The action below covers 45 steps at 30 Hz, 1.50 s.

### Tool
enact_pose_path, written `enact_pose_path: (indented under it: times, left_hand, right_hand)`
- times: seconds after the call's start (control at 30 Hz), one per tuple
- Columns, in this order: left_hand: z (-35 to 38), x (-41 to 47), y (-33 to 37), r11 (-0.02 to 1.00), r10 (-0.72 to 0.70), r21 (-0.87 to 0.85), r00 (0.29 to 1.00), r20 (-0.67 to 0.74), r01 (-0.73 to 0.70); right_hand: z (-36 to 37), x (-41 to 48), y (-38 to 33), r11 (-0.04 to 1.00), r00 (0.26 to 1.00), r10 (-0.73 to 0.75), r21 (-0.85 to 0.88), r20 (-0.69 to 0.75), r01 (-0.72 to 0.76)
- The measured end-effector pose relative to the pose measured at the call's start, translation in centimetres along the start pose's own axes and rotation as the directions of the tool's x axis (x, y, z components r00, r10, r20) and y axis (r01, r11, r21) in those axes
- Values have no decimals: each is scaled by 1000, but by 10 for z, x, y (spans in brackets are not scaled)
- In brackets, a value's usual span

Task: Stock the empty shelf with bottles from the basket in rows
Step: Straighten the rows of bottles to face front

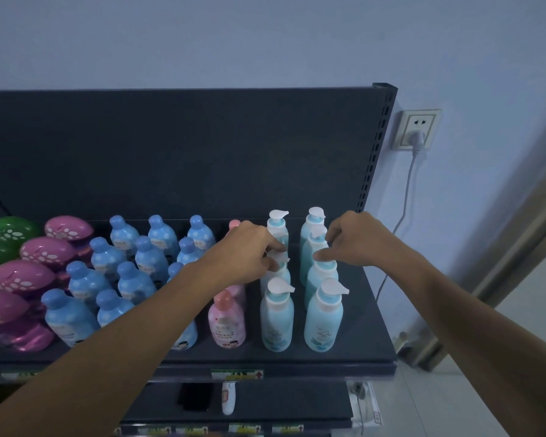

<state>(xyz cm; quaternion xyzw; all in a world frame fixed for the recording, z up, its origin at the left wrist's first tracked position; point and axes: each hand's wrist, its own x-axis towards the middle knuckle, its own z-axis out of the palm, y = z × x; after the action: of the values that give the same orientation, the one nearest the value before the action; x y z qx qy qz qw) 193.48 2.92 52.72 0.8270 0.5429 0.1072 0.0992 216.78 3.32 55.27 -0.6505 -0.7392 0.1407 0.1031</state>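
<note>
Two columns of teal pump bottles stand at the right end of the shelf (pixel 360 326). The left hand (pixel 249 250) pinches the pump head of the left teal bottle (pixel 278 274), and the right hand (pixel 356 241) closes thumb and fingers narrowly over the right teal bottle (pixel 321 275). Recommended handling: turn the nozzles alike and square each column. Pink bottles (pixel 227 323) crowd the left hand, and the front pump bottles (pixel 323 316) limit wrist clearance. The basket is out of view.
</note>
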Motion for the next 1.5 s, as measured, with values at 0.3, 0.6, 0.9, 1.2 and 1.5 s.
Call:
enact_pose_path:
  times: [0.3,0.6,0.9,1.2,1.5]
  left_hand:
    - [-17,-7,4,997,10,-82,997,78,-3]
    - [-29,25,-13,984,-106,-145,994,-26,102]
    - [-8,45,-16,989,-100,-111,994,-44,95]
    - [-4,47,-12,982,-136,-148,987,-87,122]
    - [-11,43,-17,991,-90,-99,996,2,90]
  right_hand:
    - [-3,28,-4,996,996,25,91,-89,-17]
    - [13,46,-7,999,1000,12,47,-19,-11]
    - [17,47,-4,999,995,-24,26,-99,27]
    - [15,47,-6,1000,995,-3,-12,-99,1]
    - [4,52,-6,998,996,28,-56,-81,-33]
